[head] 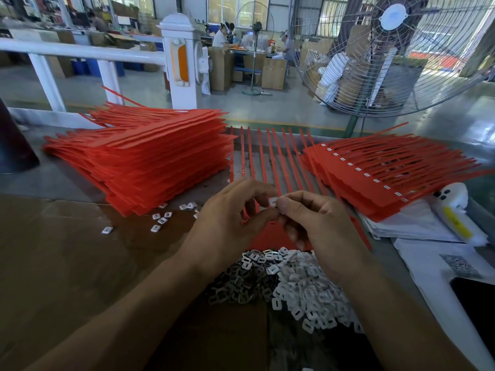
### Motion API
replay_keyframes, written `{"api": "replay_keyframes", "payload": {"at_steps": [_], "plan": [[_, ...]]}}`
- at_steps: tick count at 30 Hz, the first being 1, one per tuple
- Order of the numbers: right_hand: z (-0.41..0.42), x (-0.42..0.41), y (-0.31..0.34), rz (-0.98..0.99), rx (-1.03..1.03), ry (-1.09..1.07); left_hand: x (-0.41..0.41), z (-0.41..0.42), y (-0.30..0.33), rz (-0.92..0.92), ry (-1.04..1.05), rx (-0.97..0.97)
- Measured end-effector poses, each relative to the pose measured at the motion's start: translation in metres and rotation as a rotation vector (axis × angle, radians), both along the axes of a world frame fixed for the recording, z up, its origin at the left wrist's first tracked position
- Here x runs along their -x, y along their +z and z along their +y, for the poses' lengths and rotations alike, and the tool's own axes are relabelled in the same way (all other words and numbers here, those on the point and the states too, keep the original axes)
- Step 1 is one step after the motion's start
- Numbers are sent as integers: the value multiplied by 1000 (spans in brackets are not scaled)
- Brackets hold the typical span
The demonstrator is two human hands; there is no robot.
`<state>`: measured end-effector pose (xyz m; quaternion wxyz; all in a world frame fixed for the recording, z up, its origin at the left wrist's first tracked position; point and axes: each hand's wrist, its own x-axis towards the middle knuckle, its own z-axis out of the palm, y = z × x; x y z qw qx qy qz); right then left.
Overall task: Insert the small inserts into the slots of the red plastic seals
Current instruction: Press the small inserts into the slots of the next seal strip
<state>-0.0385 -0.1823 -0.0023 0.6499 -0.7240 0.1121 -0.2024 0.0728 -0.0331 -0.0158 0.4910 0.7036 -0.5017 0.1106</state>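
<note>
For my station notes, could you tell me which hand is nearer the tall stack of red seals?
Left. The left hand is just beside the tall stack; the right hand sits farther away.

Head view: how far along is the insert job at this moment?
Done: the right stack of seals shows white inserts along its edge. In hand: both hands, left and right, pinch one insert above the seal strip laid between the stacks. Left: the tall left stack shows no inserts, and a big pile of loose inserts remains.
</note>
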Motion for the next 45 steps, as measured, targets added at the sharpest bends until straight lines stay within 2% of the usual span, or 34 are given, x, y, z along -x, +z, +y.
{"api": "replay_keyframes", "payload": {"at_steps": [4,12,21,26,32,38,45], "plan": [[1,0,1,-9,10,22,-1,-1,0,-43,7,1],[2,0,0,-28,22,32,-1,0,1,86,-18,34],[3,-2,0,16,83,11,-2,-1,-2,64,-11,-1],[4,-1,-3,62,204,-63,-9,1,0,-23,48,-51],[0,-2,-11,139,424,-152,-27,8,-6,68,199,-41],[0,0,-15,239,592,-117,-39,10,-11,101,307,-204],[-2,1,-13,265,627,-112,-46,11,-15,215,317,-359]]}}
